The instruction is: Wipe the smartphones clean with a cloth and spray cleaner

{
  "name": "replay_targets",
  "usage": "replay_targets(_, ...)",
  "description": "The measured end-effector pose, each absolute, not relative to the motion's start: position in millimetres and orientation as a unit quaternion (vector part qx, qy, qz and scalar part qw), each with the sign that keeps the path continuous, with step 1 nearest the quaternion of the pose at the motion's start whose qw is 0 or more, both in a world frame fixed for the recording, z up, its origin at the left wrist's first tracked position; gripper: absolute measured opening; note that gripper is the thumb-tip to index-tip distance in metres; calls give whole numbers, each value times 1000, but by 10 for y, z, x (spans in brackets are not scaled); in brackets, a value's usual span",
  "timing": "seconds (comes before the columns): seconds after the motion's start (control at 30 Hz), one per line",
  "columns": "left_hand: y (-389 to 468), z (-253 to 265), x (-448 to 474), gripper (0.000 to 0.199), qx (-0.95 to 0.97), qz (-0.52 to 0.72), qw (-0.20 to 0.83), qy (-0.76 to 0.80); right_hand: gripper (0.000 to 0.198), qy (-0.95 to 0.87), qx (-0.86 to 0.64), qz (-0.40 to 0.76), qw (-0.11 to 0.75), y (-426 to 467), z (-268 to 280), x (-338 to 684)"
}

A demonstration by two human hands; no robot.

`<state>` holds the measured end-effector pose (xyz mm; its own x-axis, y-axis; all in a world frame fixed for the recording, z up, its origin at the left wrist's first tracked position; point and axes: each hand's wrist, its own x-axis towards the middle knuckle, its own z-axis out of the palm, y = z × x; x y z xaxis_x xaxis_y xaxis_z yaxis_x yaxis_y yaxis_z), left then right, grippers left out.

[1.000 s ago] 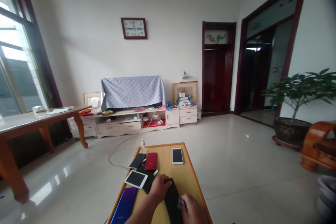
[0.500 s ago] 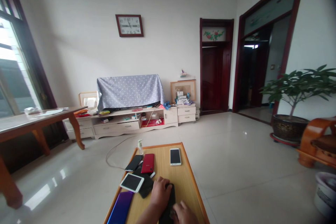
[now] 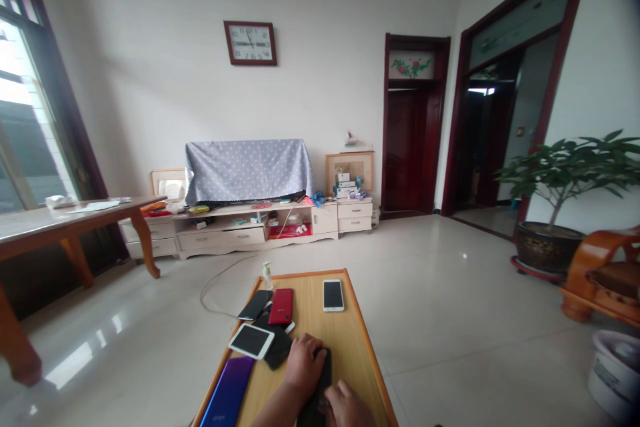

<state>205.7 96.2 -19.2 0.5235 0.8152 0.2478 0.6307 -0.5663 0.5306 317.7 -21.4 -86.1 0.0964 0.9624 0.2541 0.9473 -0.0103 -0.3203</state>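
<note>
A black phone [image 3: 321, 373] lies lengthwise on the small wooden table [image 3: 363, 353]. My left hand [image 3: 303, 361] is closed around its far end, with the thumb along the top. Over its near part, my right hand [image 3: 347, 404] is curled with the fingertips pinched together; what they hold, if anything, is too small to make out. To the left are a red phone [image 3: 281, 305], a black phone [image 3: 254, 305], a white phone [image 3: 252, 341], a dark flat piece [image 3: 279, 353] beneath them and a purple-blue phone [image 3: 227, 392]. Another white phone [image 3: 333, 295] lies beyond my hands.
A pump bottle [image 3: 267, 275] stands at the table's far left corner. Further off are a low cabinet [image 3: 223, 240] with a cloth-covered shape [image 3: 250, 170], a larger table [image 3: 75, 213] on the left, and a potted plant [image 3: 550, 240] and a white bucket [image 3: 615, 373] on the right.
The view has shifted slightly. My left hand keeps its grip on the black phone, and my right hand stays over the phone's near part with only a small shift.
</note>
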Motion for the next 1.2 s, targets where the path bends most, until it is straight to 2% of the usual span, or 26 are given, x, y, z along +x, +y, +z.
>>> replay_targets(0.2,936,-179,2012,24,852,251,189,418,10,-672,-711,-8,207,-230,-865,3117)
replay_targets(0.3,920,-182,1964,24,849,260,189,419,11,-669,-704,-2,237,-293,-771,3087)
replay_targets(0.53,637,-286,1625,46,814,302,171,466,23,-589,-650,96,470,-539,-444,3133)
replay_targets(0.67,318,-339,1394,60,803,294,169,490,31,-498,-648,187,545,-559,-373,3184)
replay_targets(0.8,-3,-326,1281,95,813,236,147,512,35,-479,-654,219,544,-528,-292,3116)
replay_targets(0.87,-102,-308,1262,104,817,217,140,515,34,-504,-649,226,523,-513,-249,3050)
replay_targets(1.2,-79,-243,1168,91,841,207,163,473,34,-519,-661,181,511,-376,-289,2944)
